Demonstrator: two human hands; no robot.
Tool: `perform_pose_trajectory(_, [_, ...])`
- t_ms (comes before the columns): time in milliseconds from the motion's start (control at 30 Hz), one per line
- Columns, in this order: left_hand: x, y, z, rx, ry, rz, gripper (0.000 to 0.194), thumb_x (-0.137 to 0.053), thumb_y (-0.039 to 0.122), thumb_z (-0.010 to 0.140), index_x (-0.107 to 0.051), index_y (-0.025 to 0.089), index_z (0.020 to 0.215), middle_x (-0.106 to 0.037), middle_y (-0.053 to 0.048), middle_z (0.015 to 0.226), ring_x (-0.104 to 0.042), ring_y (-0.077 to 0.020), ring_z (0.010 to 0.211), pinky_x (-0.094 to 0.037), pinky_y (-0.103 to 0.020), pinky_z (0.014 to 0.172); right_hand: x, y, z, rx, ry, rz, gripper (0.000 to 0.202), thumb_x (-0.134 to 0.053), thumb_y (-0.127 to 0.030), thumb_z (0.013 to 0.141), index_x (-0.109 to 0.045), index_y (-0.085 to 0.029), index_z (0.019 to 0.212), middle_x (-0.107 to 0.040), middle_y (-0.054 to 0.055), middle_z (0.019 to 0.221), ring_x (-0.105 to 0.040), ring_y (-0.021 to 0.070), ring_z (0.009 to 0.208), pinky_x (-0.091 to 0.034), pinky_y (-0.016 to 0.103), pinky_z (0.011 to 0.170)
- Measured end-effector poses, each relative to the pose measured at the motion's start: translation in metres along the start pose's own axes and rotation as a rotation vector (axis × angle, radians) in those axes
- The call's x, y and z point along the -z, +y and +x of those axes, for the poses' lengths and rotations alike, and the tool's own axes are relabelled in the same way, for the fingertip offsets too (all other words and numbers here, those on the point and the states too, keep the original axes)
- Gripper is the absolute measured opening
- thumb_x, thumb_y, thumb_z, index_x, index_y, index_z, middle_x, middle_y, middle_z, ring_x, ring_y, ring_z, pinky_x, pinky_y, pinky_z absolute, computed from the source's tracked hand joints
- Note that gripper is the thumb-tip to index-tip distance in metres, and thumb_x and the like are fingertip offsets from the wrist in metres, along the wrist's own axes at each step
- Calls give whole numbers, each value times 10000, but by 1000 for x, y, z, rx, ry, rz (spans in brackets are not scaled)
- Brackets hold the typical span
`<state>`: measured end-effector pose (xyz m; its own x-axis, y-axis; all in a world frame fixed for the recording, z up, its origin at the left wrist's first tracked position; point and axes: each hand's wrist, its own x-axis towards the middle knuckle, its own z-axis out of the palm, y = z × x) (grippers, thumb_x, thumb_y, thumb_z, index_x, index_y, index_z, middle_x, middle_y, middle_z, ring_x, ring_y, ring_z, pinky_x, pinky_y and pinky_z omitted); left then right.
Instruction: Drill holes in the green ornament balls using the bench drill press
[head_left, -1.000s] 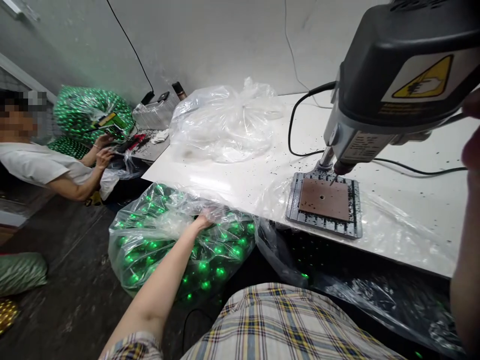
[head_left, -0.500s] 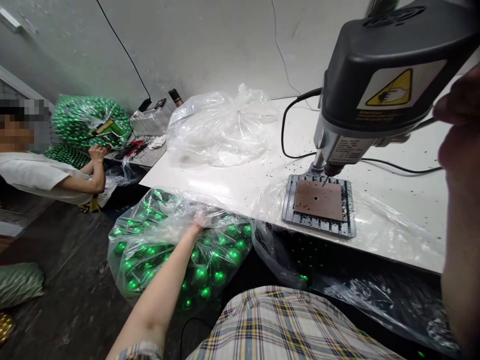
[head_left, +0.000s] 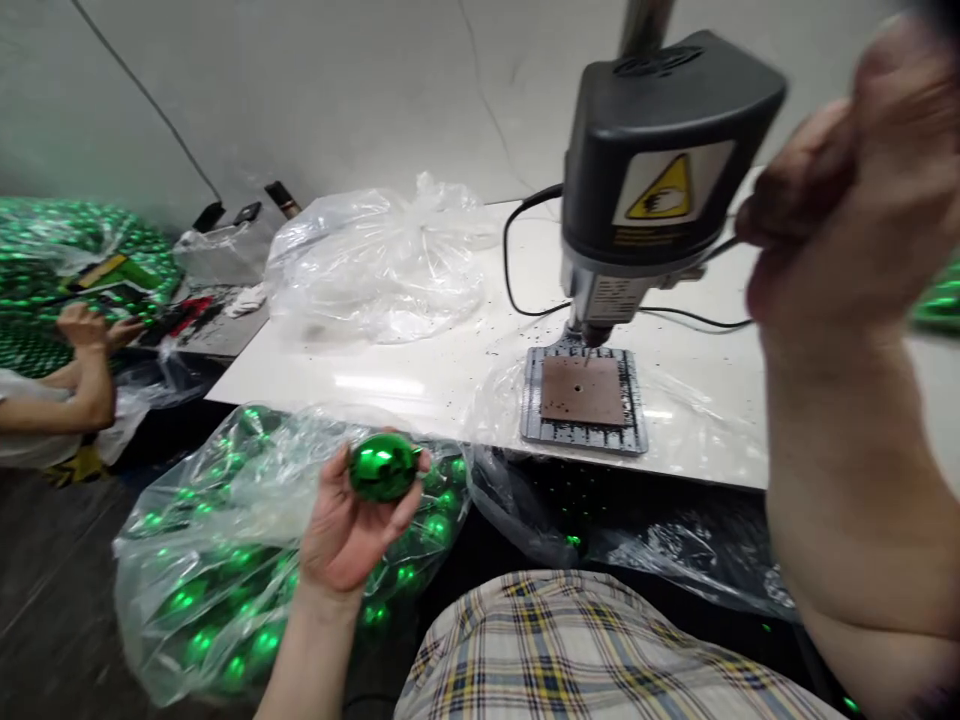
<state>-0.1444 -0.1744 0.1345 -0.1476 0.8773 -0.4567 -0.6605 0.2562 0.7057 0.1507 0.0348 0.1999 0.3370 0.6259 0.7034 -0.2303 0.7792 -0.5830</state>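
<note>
A shiny green ball ornament (head_left: 382,467) rests in the fingers of my left hand (head_left: 346,530), palm up, over a clear plastic bag (head_left: 277,470) full of similar green balls. My right hand (head_left: 825,190) is raised at the right and closed around the lever handle of a small drill press (head_left: 652,180); the grip itself is mostly hidden by the fingers. Beneath the drill bit, a brown board (head_left: 583,390) with a small hole lies on the grey slotted base (head_left: 531,425). Dark shavings are scattered over both.
A tied clear plastic bag (head_left: 382,265) lies on the white table (head_left: 420,385), and a black cord (head_left: 510,270) runs from the drill press. At the left, a co-worker's hands (head_left: 94,330) are beside a large bag of green balls (head_left: 97,240). More plastic hangs below the table's front edge.
My left hand has come out of the bag with a green ball. My right hand stays on the lever. The view has turned left-to-right, so the drill press appears further left.
</note>
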Motion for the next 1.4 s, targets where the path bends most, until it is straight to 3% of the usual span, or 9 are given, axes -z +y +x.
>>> perform_pose_trajectory(100, [-46,-36,47,84,-143,37,434,-771,458,697,-638,181,1003,-700,-107,953,-636,-165,705,-488,-232,535,0,0,4,101,-110,57,478,-700,-364,824,-330,-185,580,-334,-47,453,-325,73,359,-162,247,304])
perform_pose_trajectory(233, [-83,-71,101,-54,-239,270,341,-704,384,726,-589,179,973,-661,-52,903,-646,-176,765,-481,-267,618,3,1,7,23,-124,5,493,-704,-413,823,-343,-181,582,-364,-40,464,-298,54,350,-197,246,311])
perform_pose_trajectory(333, [-92,-82,128,-166,-232,421,355,-708,354,698,-550,175,960,-648,-47,948,-635,-177,841,-486,-288,690,3,2,7,18,-129,28,492,-686,-411,839,-339,-177,581,-360,-38,468,-279,45,352,-171,244,318])
perform_pose_trajectory(500, [-93,-95,156,-250,-235,545,540,-785,328,635,-563,146,1092,-677,-78,1040,-637,-178,943,-480,-326,869,2,-1,5,5,-139,14,478,-634,-377,886,-329,-162,587,-348,-33,486,-285,38,385,-203,239,353])
perform_pose_trajectory(667, [-90,-104,173,-361,-194,676,551,-799,349,653,-553,149,1103,-697,-81,1015,-648,-185,949,-493,-346,895,2,-3,5,11,-153,-7,498,-622,-431,879,-315,-149,606,-336,-38,504,-293,24,400,-229,207,363])
perform_pose_trajectory(867, [-98,-115,182,-461,-279,849,536,-776,369,699,-579,161,1152,-678,-90,1029,-633,-176,871,-511,-300,752,2,-1,6,17,-154,-60,536,-602,-521,859,-301,-144,624,-312,-32,523,-289,22,431,-256,193,391])
perform_pose_trajectory(967, [-103,-122,184,-537,-304,970,521,-762,359,722,-592,177,1180,-672,-84,1042,-628,-184,892,-504,-306,764,2,0,6,13,-157,-86,549,-574,-542,872,-281,-143,633,-307,-29,528,-281,20,437,-250,191,391])
perform_pose_trajectory(1167, [-112,-135,186,-831,-209,1176,451,-771,346,721,-632,207,1127,-618,-66,1042,-570,-229,996,-455,-366,880,2,-1,5,22,-151,-12,510,-617,-456,875,-305,-141,625,-318,-26,535,-284,25,439,-236,208,398])
perform_pose_trajectory(1400, [-115,-141,185,-926,-156,1305,451,-747,400,755,-620,235,1155,-641,-67,1067,-528,-262,1024,-388,-410,940,4,-2,3,-7,-158,23,504,-627,-393,893,-295,-138,613,-316,-25,525,-267,25,431,-220,215,401])
